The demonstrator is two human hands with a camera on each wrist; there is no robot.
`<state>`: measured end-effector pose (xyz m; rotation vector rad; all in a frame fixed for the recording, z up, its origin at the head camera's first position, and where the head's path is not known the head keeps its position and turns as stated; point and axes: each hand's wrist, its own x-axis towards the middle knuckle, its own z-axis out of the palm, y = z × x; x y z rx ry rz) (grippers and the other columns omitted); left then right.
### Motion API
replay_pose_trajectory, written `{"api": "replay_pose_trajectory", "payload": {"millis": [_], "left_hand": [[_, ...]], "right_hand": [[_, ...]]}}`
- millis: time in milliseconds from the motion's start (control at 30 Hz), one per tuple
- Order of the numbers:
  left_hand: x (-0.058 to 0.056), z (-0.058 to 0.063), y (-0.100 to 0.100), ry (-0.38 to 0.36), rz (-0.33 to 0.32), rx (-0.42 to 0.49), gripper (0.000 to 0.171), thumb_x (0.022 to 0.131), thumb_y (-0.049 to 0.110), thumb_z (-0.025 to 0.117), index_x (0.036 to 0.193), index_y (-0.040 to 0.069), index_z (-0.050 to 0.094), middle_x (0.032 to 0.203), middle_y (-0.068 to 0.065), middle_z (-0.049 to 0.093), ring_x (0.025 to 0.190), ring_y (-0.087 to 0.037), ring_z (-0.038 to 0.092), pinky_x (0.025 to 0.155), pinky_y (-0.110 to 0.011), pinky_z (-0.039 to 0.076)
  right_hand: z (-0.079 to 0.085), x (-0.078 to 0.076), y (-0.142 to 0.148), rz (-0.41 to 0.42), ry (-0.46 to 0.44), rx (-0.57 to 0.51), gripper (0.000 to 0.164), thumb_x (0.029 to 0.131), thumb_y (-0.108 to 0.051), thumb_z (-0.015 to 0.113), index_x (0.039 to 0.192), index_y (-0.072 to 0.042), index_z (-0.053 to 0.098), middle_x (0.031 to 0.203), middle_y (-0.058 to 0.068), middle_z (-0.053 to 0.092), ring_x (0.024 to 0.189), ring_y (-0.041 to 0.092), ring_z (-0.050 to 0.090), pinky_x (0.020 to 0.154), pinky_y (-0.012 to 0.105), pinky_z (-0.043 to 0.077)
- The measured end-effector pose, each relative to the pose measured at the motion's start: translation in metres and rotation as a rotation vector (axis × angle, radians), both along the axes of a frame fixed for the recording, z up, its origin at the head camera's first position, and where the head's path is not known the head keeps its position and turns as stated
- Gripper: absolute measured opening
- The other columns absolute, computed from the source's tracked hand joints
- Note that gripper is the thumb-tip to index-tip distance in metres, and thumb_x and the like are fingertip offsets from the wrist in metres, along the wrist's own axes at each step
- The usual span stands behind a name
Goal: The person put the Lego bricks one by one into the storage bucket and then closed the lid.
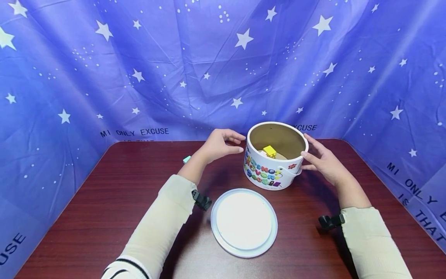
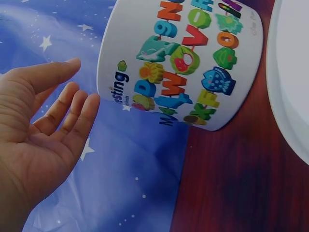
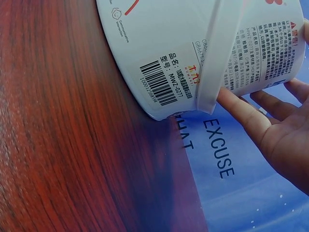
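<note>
A white bucket (image 1: 259, 180) printed with colourful letters and pictures stands upright on the table. Inside it lies a yellow block (image 1: 270, 150) with a few pale pieces beside it. My left hand (image 1: 221, 145) hovers at the bucket's left side, fingers extended and loosely bent, holding nothing; the left wrist view shows its fingertips (image 2: 91, 101) close by the rim. On the opposite side, my right hand (image 1: 324, 162) touches the bucket with spread, fairly straight fingers, thumb near the rim. In the right wrist view a fingertip meets the bucket's white handle (image 3: 215, 63).
A round white lid (image 1: 244, 221) lies on the dark red wooden table (image 1: 132, 186) in front of the bucket. Partly behind my left forearm is a small teal block (image 1: 186, 159). A blue star-patterned curtain (image 1: 195, 69) hangs behind the table and along its sides.
</note>
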<state>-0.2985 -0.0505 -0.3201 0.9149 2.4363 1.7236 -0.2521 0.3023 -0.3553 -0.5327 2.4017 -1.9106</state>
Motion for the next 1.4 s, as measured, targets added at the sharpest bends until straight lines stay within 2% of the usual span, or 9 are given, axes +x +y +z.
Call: {"api": "replay_pose_trajectory", "payload": {"millis": [100,233,433,633,833,967,1133,1400], "left_hand": [[0.002,-0.006,-0.004,-0.001,-0.004,0.016,0.035,0.078,0.001,0.080,0.112,-0.002,0.071,0.106,-0.016,0.069,0.103,-0.031,0.064,0.085,-0.029,0.055],[0.007,-0.013,-0.009,-0.020,-0.002,0.025,0.036,0.076,0.000,0.081,0.111,-0.001,0.072,0.104,-0.009,0.069,0.102,-0.030,0.063,0.086,-0.029,0.054],[0.015,-0.021,-0.017,-0.038,-0.014,0.025,0.040,0.076,0.000,0.081,0.114,-0.003,0.070,0.113,-0.017,0.067,0.105,-0.031,0.061,0.088,-0.033,0.055],[0.021,-0.028,-0.026,-0.044,-0.004,0.040,0.040,0.075,-0.002,0.081,0.113,-0.002,0.070,0.115,-0.017,0.067,0.100,-0.024,0.065,0.089,-0.038,0.054],[0.028,-0.036,-0.035,-0.024,0.015,0.068,0.041,0.073,-0.003,0.082,0.112,-0.002,0.070,0.113,-0.013,0.068,0.101,-0.025,0.064,0.088,-0.038,0.055],[0.030,-0.042,-0.042,-0.002,0.036,0.066,0.040,0.074,0.000,0.083,0.112,0.000,0.071,0.114,-0.011,0.067,0.105,-0.030,0.062,0.087,-0.037,0.055],[0.034,-0.049,-0.053,0.010,0.046,0.085,0.040,0.073,-0.001,0.082,0.111,-0.003,0.070,0.115,-0.010,0.065,0.106,-0.032,0.060,0.086,-0.034,0.055],[0.040,-0.057,-0.072,0.033,0.089,0.105,0.039,0.072,-0.003,0.083,0.109,-0.001,0.072,0.114,-0.010,0.065,0.106,-0.039,0.057,0.085,-0.037,0.055]], "right_hand": [[0.000,0.000,0.000,-0.001,-0.002,0.000,0.069,0.102,-0.011,0.051,0.156,-0.006,0.010,0.147,0.039,0.018,0.103,0.000,0.055,0.075,0.033,0.058],[-0.001,-0.001,0.001,-0.002,0.001,0.005,0.068,0.102,-0.010,0.051,0.157,-0.006,0.010,0.147,0.039,0.018,0.103,0.000,0.055,0.075,0.034,0.058],[-0.001,-0.001,0.001,0.000,0.002,-0.003,0.068,0.102,-0.010,0.050,0.157,-0.006,0.010,0.147,0.039,0.018,0.103,-0.001,0.055,0.075,0.033,0.058],[-0.002,-0.001,0.001,0.003,0.002,-0.004,0.068,0.102,-0.010,0.050,0.157,-0.006,0.010,0.147,0.039,0.018,0.103,-0.001,0.055,0.075,0.033,0.058],[-0.002,-0.001,0.001,0.001,0.002,-0.001,0.068,0.102,-0.010,0.050,0.157,-0.006,0.010,0.147,0.039,0.018,0.103,-0.001,0.055,0.075,0.033,0.058],[-0.001,-0.001,0.001,0.002,0.004,-0.001,0.068,0.102,-0.010,0.050,0.157,-0.006,0.010,0.147,0.040,0.017,0.103,-0.001,0.056,0.075,0.033,0.058],[-0.001,0.000,0.000,0.003,0.006,-0.001,0.068,0.102,-0.011,0.050,0.156,-0.005,0.010,0.148,0.040,0.016,0.101,-0.002,0.057,0.074,0.032,0.058],[-0.002,-0.001,0.000,0.005,0.008,-0.008,0.068,0.102,-0.010,0.050,0.156,-0.005,0.010,0.148,0.041,0.016,0.101,-0.001,0.057,0.074,0.032,0.058]]}}
